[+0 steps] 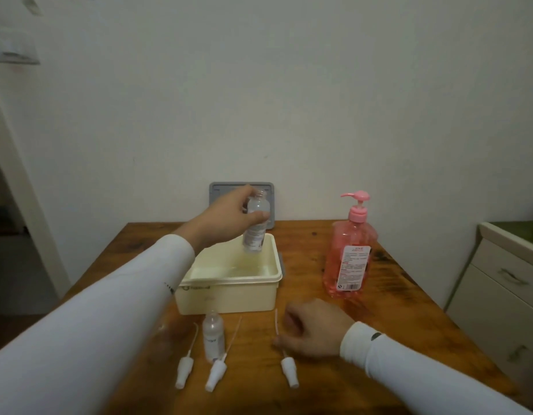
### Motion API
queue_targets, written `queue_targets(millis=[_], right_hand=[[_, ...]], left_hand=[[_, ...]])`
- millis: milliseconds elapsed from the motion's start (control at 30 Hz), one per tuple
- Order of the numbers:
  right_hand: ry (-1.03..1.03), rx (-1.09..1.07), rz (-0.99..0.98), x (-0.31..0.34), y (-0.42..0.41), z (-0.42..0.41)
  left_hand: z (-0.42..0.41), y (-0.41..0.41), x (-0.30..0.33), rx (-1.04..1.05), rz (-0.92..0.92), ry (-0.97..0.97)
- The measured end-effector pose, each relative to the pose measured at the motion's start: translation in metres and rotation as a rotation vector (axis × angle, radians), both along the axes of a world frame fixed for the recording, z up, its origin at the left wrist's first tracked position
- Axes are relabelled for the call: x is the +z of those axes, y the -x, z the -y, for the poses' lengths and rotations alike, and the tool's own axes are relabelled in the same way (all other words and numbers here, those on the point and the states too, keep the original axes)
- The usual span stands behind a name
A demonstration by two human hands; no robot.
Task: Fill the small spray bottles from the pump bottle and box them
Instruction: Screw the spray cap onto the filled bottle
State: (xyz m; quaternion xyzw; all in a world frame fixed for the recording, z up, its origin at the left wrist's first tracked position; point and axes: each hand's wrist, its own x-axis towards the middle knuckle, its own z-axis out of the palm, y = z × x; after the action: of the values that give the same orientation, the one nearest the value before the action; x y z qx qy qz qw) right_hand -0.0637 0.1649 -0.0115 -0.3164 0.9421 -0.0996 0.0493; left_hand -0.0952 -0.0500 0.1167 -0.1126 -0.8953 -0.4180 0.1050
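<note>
My left hand (229,218) grips a clear small bottle (255,227) with no cap, holding it upright just above the cream box (229,295). A second small bottle (212,335) stands on the table in front of the box. Three white spray heads with thin tubes lie near the front edge: one at the left (185,371), one in the middle (217,374), one at the right (289,371). My right hand (311,327) rests on the table with curled fingers at the tube of the right spray head. The pink pump bottle (349,259) stands to the right of the box.
The box's grey lid (218,193) leans against the wall behind it. The wooden table (409,324) ends at the right near a cabinet with drawers (504,295). A doorway opens at the far left.
</note>
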Motion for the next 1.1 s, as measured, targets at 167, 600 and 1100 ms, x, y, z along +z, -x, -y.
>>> queue_targets(millis=[167, 600, 1100], right_hand=[[-0.005, -0.009, 0.075, -0.018, -0.008, 0.006], [-0.023, -0.017, 0.235, -0.012, -0.011, 0.007], [0.411, -0.084, -0.119, 0.144, 0.03, -0.038]], left_hand=[[-0.001, -0.005, -0.002, 0.001, 0.015, 0.017], [-0.001, -0.012, -0.013, 0.003, 0.037, 0.048], [0.007, -0.005, -0.016, 0.035, 0.064, 0.036]])
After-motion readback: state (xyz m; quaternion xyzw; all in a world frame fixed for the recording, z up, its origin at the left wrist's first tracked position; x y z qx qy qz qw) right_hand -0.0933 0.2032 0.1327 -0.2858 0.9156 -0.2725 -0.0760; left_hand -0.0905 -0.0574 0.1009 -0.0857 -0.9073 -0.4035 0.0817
